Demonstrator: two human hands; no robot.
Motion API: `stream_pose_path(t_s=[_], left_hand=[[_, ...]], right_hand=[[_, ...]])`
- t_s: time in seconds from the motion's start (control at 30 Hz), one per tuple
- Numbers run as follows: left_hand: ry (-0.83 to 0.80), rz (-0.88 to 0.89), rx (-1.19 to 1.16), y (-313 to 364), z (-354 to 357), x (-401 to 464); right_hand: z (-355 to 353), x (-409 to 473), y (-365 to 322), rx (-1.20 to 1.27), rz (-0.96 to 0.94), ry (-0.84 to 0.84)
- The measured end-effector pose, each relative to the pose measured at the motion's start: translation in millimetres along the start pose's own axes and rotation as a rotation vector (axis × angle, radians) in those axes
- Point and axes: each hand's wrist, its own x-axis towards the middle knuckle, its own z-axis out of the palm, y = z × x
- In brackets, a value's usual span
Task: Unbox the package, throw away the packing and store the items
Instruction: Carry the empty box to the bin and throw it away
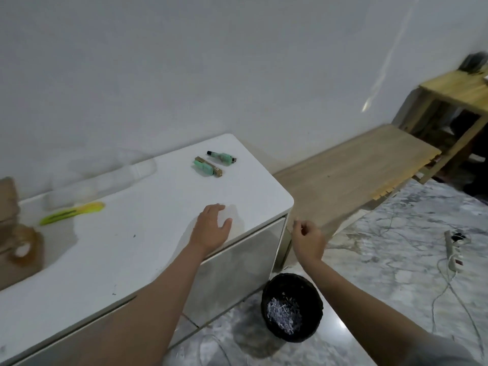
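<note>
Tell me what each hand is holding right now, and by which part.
Nothing visible. The left hand lies open, palm down, on the white cabinet top. The right hand hangs loosely curled above the black bin; nothing shows between its fingers.

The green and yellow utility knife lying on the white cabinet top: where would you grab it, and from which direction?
Probably around the middle of the green and yellow utility knife, with fingers on its two long edges. It lies flat and slim on the white cabinet top, so coming straight down from above suits it. The picture is too blurred to tell which end holds the blade, so the middle looks safest.
</note>
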Motion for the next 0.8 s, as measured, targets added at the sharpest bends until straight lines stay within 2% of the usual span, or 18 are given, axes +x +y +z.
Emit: stream_pose_path(t_s=[0.13,0.3,0.5,0.6,0.7,0.8], left_hand=[[0.150,0.006,0.054,-22.9,-41.2,-16.9],[0.342,-0.056,0.078,-58.8,-113.6,-35.8],[0.595,-0.070,0.152,-105.4,-218.8,-65.7],[0.727,-0.115,0.276,-137.4,-279.8,-89.3],[0.780,-0.286,0.383,-175.9,-332.0,-116.2],[0.823,-0.477,0.363,-213.2,-373.6,-142.0]], right_hand=[[37.6,-15.4,-70.3,0.044,-0.301,-0.023],[102.0,-62.0,-146.4,0.145,-0.492,-0.280],[192.8,-146.6,-214.7,0.289,-0.554,-0.575],[241.2,-191.4,-243.5,0.318,-0.552,-0.673],[286.4,-233.0,-267.2,0.302,-0.510,-0.762],[326.0,-267.4,-286.5,0.225,-0.445,-0.820]])
